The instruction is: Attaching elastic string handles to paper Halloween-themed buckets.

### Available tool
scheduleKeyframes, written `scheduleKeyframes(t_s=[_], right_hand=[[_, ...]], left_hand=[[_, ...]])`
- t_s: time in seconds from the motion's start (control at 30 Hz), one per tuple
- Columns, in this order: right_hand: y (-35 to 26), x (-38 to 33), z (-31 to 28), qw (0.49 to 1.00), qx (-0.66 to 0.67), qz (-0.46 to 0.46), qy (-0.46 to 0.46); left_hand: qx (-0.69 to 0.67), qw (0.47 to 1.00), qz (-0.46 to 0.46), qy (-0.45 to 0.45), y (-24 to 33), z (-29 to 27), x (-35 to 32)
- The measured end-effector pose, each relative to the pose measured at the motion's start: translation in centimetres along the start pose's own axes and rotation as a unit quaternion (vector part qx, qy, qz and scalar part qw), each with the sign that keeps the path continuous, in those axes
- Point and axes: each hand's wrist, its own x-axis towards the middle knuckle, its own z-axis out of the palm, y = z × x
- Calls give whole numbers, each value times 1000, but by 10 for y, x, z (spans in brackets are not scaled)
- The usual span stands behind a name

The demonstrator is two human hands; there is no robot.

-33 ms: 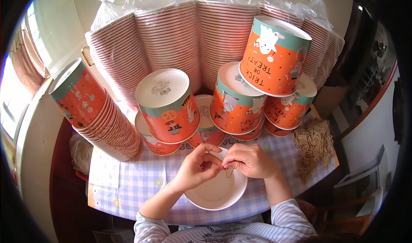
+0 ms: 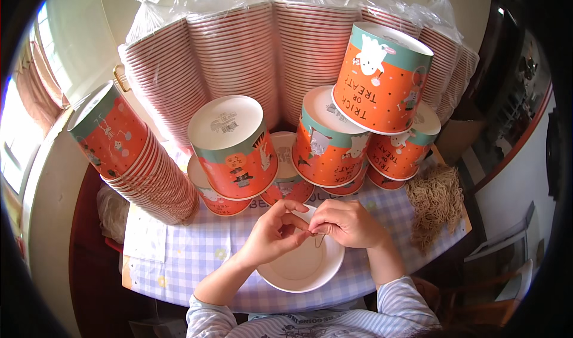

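My left hand (image 2: 273, 233) and my right hand (image 2: 351, 224) meet at the fingertips above a white-lined paper bucket (image 2: 332, 266). Between them is a thin tan cord (image 2: 321, 241), a small loop of it hanging below the right fingertips. The right thumb and fingers pinch the cord. The left thumb and fingers close on it too, with the index finger arched above; the exact hold is partly hidden. Beneath my hands, the bucket's round pale inside faces up toward me. A heap of similar tan cords (image 2: 434, 204) lies to the right, draping toward the table edge.
Upside-down orange and green printed buckets (image 2: 234, 150) stand stacked beyond my hands, one (image 2: 383, 78) perched highest at right. A nested bucket stack (image 2: 140, 153) leans at left. Behind rise tall nested stacks (image 2: 233, 51) in clear plastic. A blue-checked cloth (image 2: 179, 254) covers the table.
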Motion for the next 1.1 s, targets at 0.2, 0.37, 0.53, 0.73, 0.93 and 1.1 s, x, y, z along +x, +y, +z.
scheduleKeyframes(t_s=[0.2, 0.37, 0.53, 0.73, 0.93, 1.1], right_hand=[[-1, 1, 1, 1000, 10, 19, 18], [-4, 2, 1, 999, 18, 25, 21], [-5, 1, 3, 999, 18, 30, 21], [-5, 1, 2, 999, 13, 29, 21], [-3, -3, -1, 999, -9, 52, -9], [-6, -3, -2, 998, 6, 62, -3]], left_hand=[[175, 984, 37, 7, 1, 0, 2], [207, 977, 55, -1, -3, 5, 3], [118, 990, 77, 7, -12, 3, 1], [39, 999, -32, -13, -6, 1, -4], [-108, 994, -32, -15, -4, 1, -1], [-47, 997, -62, -2, -3, -1, -3]])
